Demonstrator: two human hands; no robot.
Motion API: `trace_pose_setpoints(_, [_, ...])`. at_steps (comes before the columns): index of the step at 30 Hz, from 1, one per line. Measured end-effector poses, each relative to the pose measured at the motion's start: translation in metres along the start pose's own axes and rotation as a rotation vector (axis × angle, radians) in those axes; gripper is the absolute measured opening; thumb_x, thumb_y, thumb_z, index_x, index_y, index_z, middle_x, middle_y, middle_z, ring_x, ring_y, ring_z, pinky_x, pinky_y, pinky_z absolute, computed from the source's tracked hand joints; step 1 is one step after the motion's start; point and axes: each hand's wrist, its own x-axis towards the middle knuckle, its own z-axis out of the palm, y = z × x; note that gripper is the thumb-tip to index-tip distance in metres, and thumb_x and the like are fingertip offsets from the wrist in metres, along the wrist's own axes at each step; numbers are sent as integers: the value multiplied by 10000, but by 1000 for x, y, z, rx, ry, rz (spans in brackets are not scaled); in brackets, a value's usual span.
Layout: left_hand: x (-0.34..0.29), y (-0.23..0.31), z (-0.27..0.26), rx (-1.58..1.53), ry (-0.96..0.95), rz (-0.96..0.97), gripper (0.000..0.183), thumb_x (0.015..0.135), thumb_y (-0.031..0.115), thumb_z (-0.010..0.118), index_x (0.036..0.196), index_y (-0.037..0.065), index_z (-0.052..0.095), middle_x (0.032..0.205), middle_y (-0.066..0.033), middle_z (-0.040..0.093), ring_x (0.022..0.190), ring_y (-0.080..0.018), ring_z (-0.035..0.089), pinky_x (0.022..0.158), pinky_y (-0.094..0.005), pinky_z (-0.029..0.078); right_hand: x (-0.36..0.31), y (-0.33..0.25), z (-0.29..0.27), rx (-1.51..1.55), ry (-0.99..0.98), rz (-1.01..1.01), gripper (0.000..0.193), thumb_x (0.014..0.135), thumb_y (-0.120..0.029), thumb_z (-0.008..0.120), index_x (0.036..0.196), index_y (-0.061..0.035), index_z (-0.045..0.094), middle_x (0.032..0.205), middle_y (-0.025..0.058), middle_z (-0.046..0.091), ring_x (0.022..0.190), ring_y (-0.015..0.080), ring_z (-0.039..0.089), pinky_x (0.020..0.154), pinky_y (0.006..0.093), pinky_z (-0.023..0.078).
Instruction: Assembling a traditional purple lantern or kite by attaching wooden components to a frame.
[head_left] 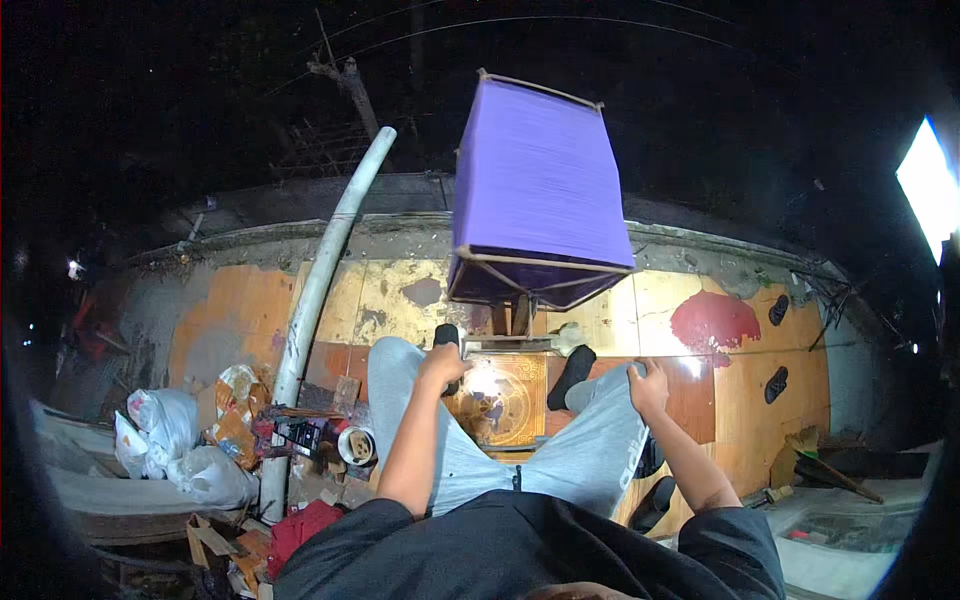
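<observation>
You have one view only, from the camera on your head, looking steeply down over your dark shirt and grey-trousered knees [590, 450] to the patchy orange floor [240, 310]. The fisheye bends the low grey wall [300, 235] near the rim. The purple paper-covered box frame [540, 190] looms close ahead.

A box-shaped frame [540, 195] stands on the floor [740, 400] ahead of the person's knees; bags [180, 445] and a pipe [320, 290] lie left.
</observation>
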Motion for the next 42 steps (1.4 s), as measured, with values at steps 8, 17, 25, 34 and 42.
trace_pose_setpoints(8, [-75, 70, -68, -411, -12, 368, 333, 773, 324, 726, 697, 8, 656, 606, -129, 638, 462, -169, 573, 474, -321, 451, 6, 9, 7, -53, 42, -62, 358, 817, -333, 569, 1086, -104, 627, 1188, 127, 553, 1132, 323, 491, 970, 423, 392])
trace_pose_setpoints(17, [-12, 193, 71, -1277, -487, 481, 251, 913, 246, 608, 1005, 13, 583, 917, -72, 683, 589, -48, 509, 483, -192, 399, 4, 16, 9, -26, 109, -108, 350, 799, -242, 593, 1083, -41, 632, 1166, 174, 589, 1085, 342, 547, 947, 395, 410])
trace_pose_setpoints(25, [64, 121, 179, -1173, -312, 146, 244, 860, 112, 597, 1059, -30, 583, 822, -83, 636, 581, -151, 582, 487, -275, 475, 3, 20, 9, -3, 126, -99, 314, 815, -244, 594, 1069, -65, 636, 1168, 158, 575, 1123, 329, 514, 973, 392, 384])
trace_pose_setpoints(34, [16, -1, 37, -157, -64, 27, 406, 746, 359, 705, 818, -40, 682, 835, -210, 679, 831, -323, 671, 752, -415, 522, 3, 13, 7, -11, 27, -47, 358, 825, -329, 576, 1108, -116, 626, 1206, 121, 551, 1151, 324, 485, 963, 437, 395])
trace_pose_setpoints(42, [-91, 66, -75, -135, 168, 222, 410, 742, 351, 729, 702, -49, 650, 720, -215, 653, 683, -333, 651, 649, -426, 507, 1, 4, 4, 30, 55, -64, 344, 803, -262, 598, 1077, -57, 639, 1175, 156, 587, 1103, 340, 538, 947, 399, 411])
